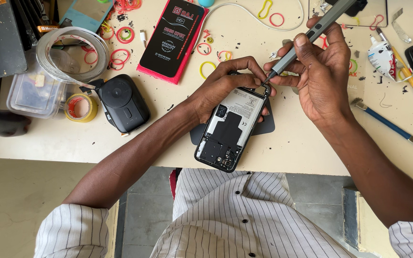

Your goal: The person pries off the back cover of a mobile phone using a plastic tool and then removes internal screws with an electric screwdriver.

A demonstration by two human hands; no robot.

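My left hand [225,83] curls over the top edge of the opened phone [233,129], fingers bent and pressing it. My right hand [319,74] hovers just right of the phone's top corner, fingers pinched closed, both forearms bare.

Count: two hands, left hand [225,81] and right hand [321,79], one opened phone [231,128], one grey screwdriver [307,38], one dark pad [264,125], one black-and-red flat box [173,38], one black puck device [123,102], two tape rolls [80,107], one clear plastic tub [29,95], one blue-handled tool [383,122], loose rubber bands [206,69] too scattered to total.
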